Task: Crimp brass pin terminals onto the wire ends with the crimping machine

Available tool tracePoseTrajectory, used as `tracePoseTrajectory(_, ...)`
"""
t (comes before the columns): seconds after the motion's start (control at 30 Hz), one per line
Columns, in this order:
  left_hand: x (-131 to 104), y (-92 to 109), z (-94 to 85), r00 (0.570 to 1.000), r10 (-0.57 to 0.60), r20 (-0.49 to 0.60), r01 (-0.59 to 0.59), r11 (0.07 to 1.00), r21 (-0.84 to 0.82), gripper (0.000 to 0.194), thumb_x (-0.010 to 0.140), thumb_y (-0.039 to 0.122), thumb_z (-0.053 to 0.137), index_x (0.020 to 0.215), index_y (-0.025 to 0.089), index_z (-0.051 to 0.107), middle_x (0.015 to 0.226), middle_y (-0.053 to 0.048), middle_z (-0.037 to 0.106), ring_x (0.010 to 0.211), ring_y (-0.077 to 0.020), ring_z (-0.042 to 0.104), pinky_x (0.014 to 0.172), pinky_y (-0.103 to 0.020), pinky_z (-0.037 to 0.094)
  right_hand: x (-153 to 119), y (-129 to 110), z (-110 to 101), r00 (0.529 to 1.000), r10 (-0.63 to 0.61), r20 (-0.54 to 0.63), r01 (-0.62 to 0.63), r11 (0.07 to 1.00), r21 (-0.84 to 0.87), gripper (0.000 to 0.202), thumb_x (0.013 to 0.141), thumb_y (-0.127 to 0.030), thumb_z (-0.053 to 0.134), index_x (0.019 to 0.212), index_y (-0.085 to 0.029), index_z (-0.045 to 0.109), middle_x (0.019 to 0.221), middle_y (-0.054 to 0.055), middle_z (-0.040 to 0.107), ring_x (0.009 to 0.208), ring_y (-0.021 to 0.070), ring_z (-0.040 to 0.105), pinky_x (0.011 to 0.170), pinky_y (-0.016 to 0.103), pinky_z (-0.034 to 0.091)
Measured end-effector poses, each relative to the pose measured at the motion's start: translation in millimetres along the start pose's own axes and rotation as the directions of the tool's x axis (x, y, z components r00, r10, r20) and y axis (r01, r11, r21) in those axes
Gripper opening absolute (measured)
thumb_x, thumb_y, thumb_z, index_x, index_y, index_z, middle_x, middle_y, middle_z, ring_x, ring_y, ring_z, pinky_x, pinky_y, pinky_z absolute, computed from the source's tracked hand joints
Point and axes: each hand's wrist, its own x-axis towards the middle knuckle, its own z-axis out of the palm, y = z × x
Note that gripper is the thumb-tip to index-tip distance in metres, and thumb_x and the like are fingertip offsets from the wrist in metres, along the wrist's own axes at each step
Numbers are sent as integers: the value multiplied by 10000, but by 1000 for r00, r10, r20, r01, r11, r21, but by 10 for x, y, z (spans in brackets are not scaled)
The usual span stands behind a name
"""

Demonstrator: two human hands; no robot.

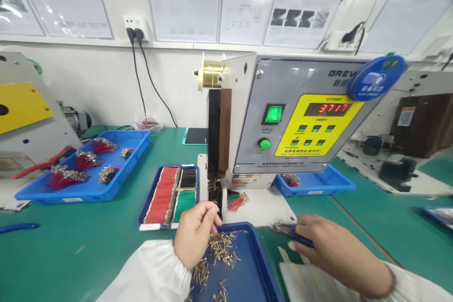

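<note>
My left hand (196, 233) is closed in a pinch just in front of the machine's crimping head (214, 191). What sits between its fingertips is too small to make out. Below it, a blue tray (253, 264) holds loose brass-coloured metal terminals (222, 247). My right hand (329, 245), slightly blurred, is closed round the blue handles of a pair of pliers (283, 229), whose jaws point left at the machine base's front edge. Left of the machine, a divided tray (144, 212) contains red wires (163, 193), black wires (188, 178) and green wires (184, 205).
The grey machine (283, 75) shows a red number display (328, 109). A few finished-looking wires (238, 201) lie on its base. Blue trays (136, 144) with wire bundles stand left and behind right. Red-handled pliers (42, 165) rest at the left tray; a blue handle (19, 228) lies nearer.
</note>
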Motion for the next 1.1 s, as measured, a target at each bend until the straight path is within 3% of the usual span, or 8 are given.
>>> tracePoseTrajectory(0.13,0,1,-9,999,43,-11,-43,999,21,305,934,422,435,846,192,614,713,5,649,569,-91,568,534,-190,439,-250,312,60,997,71,-35,-74,994,-77,181,806,-230,610,628,-207,628,710,59,597,679,253,611,591,338,453)
tracePoseTrajectory(0.23,-4,-3,-13,997,73,-12,-72,996,43,304,937,427,429,856,199,614,719,11,649,575,-91,570,547,-194,445,-241,307,20,985,74,-158,-89,992,-93,78,805,-246,622,770,-197,672,878,99,640,805,291,619,694,392,484)
tracePoseTrajectory(0.33,-7,-11,-21,996,88,-34,-84,992,90,299,929,432,446,854,203,623,676,18,633,566,-94,565,548,-197,443,-74,2,-79,983,-2,-181,1,1000,-6,94,852,-254,614,882,-187,673,961,100,646,862,267,612,758,383,489)
tracePoseTrajectory(0.43,-1,-26,-28,993,92,-75,-82,989,120,293,921,434,460,869,206,636,669,17,634,569,-100,568,549,-204,447,143,-495,-161,989,-140,-55,145,985,98,35,859,-220,648,864,-189,662,881,59,646,806,220,608,733,328,479)
tracePoseTrajectory(0.6,7,-37,-25,991,91,-103,-82,993,89,251,899,407,496,889,198,635,737,0,672,608,-114,601,575,-218,478,426,-1115,-102,942,-331,49,323,939,119,256,822,-391,729,925,-173,642,882,49,635,797,235,596,677,321,458)
tracePoseTrajectory(0.83,13,14,-40,986,54,-159,-51,998,26,218,885,387,534,891,187,622,817,-21,696,674,-125,633,578,-216,502,549,-1103,117,864,-501,46,475,842,254,140,895,-311,645,830,-187,643,883,13,614,817,185,588,683,278,439)
tracePoseTrajectory(0.97,20,33,-76,968,69,-241,-66,998,22,233,886,407,551,901,186,623,830,-23,699,679,-119,635,571,-205,503,521,-1100,153,923,-383,-29,374,878,298,98,926,-230,576,917,-180,660,968,37,612,889,195,562,735,295,458)
tracePoseTrajectory(1.1,24,44,-96,962,73,-263,-65,997,42,227,894,398,542,903,186,621,812,-19,695,662,-112,627,609,-213,515,456,-1212,171,944,-318,-90,330,895,301,270,848,-353,711,1034,-167,650,1100,75,587,999,256,522,807,366,478)
